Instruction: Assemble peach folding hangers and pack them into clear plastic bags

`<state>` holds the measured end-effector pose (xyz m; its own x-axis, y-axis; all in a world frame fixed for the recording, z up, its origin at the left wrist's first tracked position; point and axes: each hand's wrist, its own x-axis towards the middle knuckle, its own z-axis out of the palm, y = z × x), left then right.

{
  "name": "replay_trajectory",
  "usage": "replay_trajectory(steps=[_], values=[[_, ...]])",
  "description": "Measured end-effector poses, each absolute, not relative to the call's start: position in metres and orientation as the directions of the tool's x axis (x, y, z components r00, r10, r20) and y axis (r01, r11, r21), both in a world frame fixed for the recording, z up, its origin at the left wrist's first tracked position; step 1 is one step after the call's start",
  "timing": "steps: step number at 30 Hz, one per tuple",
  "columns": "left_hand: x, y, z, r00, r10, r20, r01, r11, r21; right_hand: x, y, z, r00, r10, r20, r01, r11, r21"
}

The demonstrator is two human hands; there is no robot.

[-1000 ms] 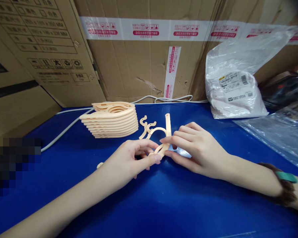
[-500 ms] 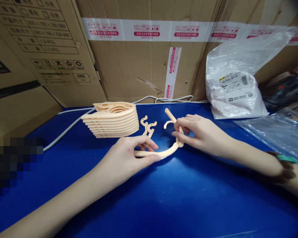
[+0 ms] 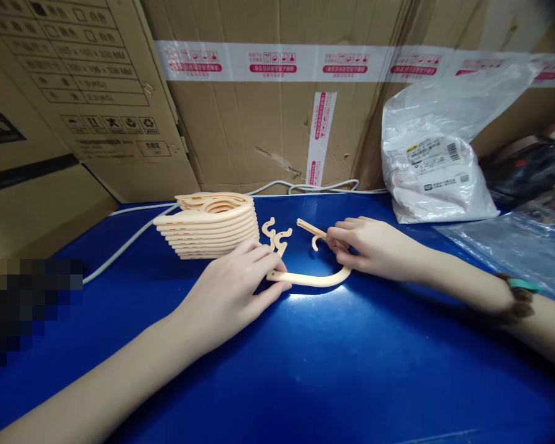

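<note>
A cream plastic folding hanger is held between my two hands above the blue table. My left hand pinches the free end of its curved arm between thumb and fingers. My right hand is closed round the hanger near its joint, which the fingers hide. The other straight arm and a small hook stick out to the left of my right fingers. Behind my left hand stands a neat pile of folded cream hangers. Two loose cream hooks lie just right of that pile.
Cardboard boxes wall off the back and left of the blue table. A white cable runs along the rear edge. At the back right stand a white plastic bag with a label and a clear plastic sheet.
The hanger's curved arm has swung out to the right and opened wider. My left hand has slid to its end, and the straight arm in my right hand has tilted lower to the left.
</note>
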<state>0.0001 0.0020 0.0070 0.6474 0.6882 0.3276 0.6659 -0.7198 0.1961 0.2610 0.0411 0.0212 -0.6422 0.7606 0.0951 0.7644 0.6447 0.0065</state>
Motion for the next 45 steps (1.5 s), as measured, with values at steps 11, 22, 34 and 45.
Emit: replay_trajectory(steps=[11, 22, 34, 45], values=[[-0.001, 0.005, 0.004, 0.625, 0.697, 0.35, 0.69, -0.704, 0.17, 0.265, 0.045, 0.02, -0.661, 0.748, 0.059, 0.749, 0.654, 0.108], [-0.003, -0.001, 0.011, 0.63, 0.62, 0.467, 0.692, -0.721, 0.023, 0.266, 0.047, 0.017, -0.692, 0.717, 0.083, 0.714, 0.664, 0.222], [-0.001, 0.004, 0.005, 0.651, 0.66, 0.377, 0.7, -0.713, 0.04, 0.266, 0.047, 0.016, -0.68, 0.724, 0.117, 0.726, 0.641, 0.249], [0.001, -0.002, 0.004, 0.665, 0.659, 0.35, 0.698, -0.716, 0.022, 0.265, 0.046, 0.018, -0.702, 0.682, 0.205, 0.707, 0.63, 0.321]])
